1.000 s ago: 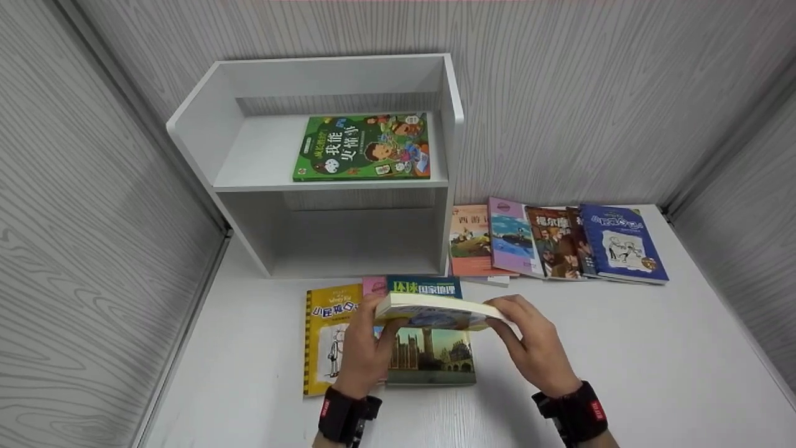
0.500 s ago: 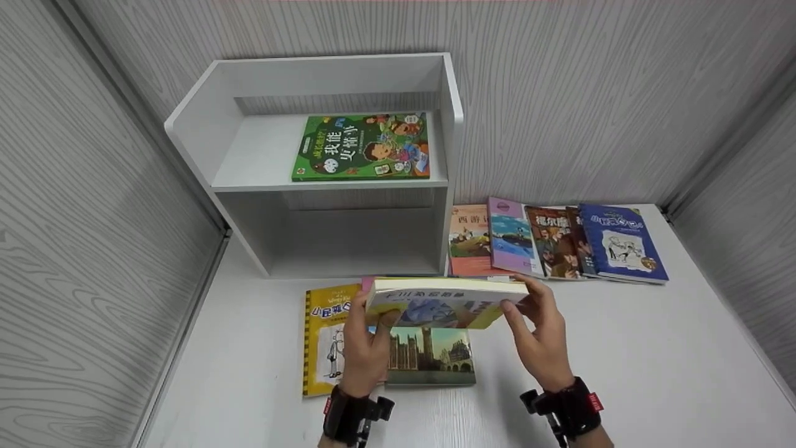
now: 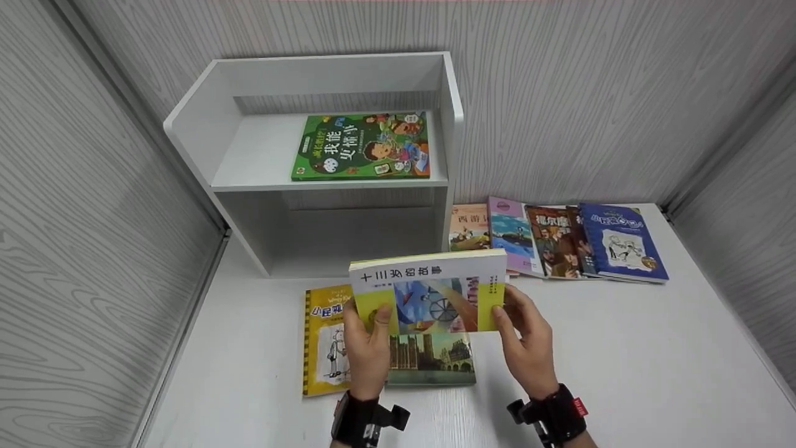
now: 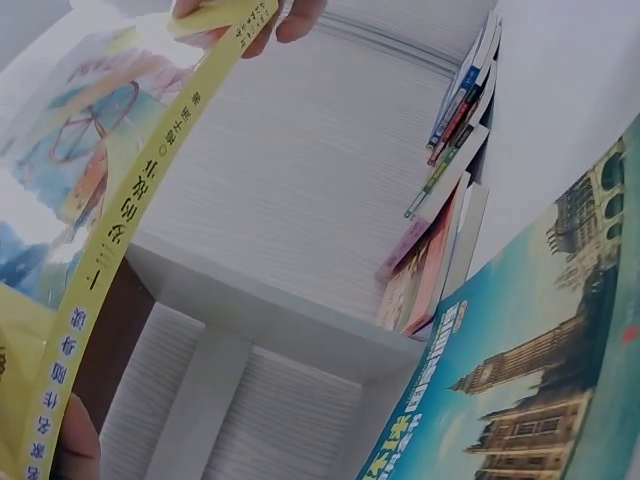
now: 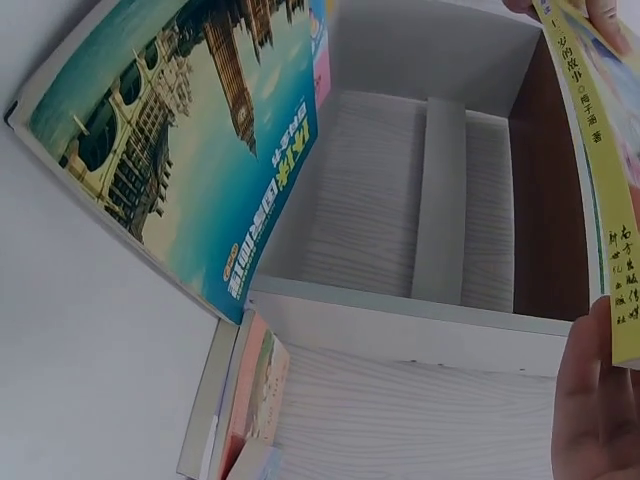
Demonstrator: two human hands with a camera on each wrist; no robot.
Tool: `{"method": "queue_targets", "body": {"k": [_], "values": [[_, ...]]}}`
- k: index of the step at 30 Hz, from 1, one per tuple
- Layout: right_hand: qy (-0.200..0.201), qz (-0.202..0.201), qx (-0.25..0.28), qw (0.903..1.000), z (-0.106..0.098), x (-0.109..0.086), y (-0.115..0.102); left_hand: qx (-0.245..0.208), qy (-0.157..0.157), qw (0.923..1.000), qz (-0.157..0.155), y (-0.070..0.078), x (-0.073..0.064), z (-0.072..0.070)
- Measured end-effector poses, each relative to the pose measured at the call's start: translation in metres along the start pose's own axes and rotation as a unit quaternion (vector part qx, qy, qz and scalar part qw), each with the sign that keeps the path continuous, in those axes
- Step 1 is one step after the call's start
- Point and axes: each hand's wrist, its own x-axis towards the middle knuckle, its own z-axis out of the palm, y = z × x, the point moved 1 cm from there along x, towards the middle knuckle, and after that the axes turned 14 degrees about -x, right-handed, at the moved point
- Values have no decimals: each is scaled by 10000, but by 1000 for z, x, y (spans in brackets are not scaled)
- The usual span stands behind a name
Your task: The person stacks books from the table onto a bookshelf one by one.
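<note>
A yellow-and-white paperback book (image 3: pixel 435 305) is held up in front of me, its printed cover tilted toward the head camera. My left hand (image 3: pixel 368 351) grips its left end, the thumb lying on the cover. At the other end, my right hand (image 3: pixel 528 345) pinches it with the thumb in front and fingers behind. Both wrist views show the book's yellow spine (image 4: pixel 150 170). Beneath it on the table lie a yellow book (image 3: pixel 323 361) and a teal book with a clock tower (image 3: pixel 429 361), both partly covered.
A white two-tier bookshelf (image 3: pixel 264 140) stands behind, with a green book (image 3: pixel 367 149) flat on its upper shelf. Right of it, against the wall, lie overlapping books, among them a purple one (image 3: pixel 513 236), a brown one (image 3: pixel 550 239) and a blue one (image 3: pixel 625 242).
The held book has turned from nearly edge-on until its cover faces the head camera, and its upper edge has risen. Both hands turned with it; the right hand shifted slightly left.
</note>
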Motion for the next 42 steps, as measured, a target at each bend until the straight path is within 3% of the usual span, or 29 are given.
{"method": "queue_targets", "body": {"k": [8, 14, 22, 29, 32, 37, 39, 42], "values": [[-16, 31, -313, 9995, 12, -5, 5, 642, 531, 9964, -154, -5, -3, -3], [-384, 462, -340, 9976, 20, -7, 7, 1322, 590, 9885, -446, -7, -7, -12], [-1188, 1029, -540, 9861, 34, -8, 9, 1561, 470, 9848, -594, -13, -3, -27], [-1785, 999, -399, 9780, 47, -7, 14, 1819, 312, 9795, -810, -12, 1, -39], [-1956, 856, -367, 9763, 54, -6, 16, 1964, 188, 9737, -1135, -10, 4, -46], [-2184, 720, -717, 9706, 68, 1, 18, 2284, -163, 9562, -1821, -9, 15, -62], [-2251, 691, -1003, 9667, 75, 6, 18, 2455, -320, 9497, -1916, -10, 21, -68], [-2397, 657, -1414, 9582, 86, 14, 19, 2709, -487, 9441, -1817, -15, 33, -79]]}}
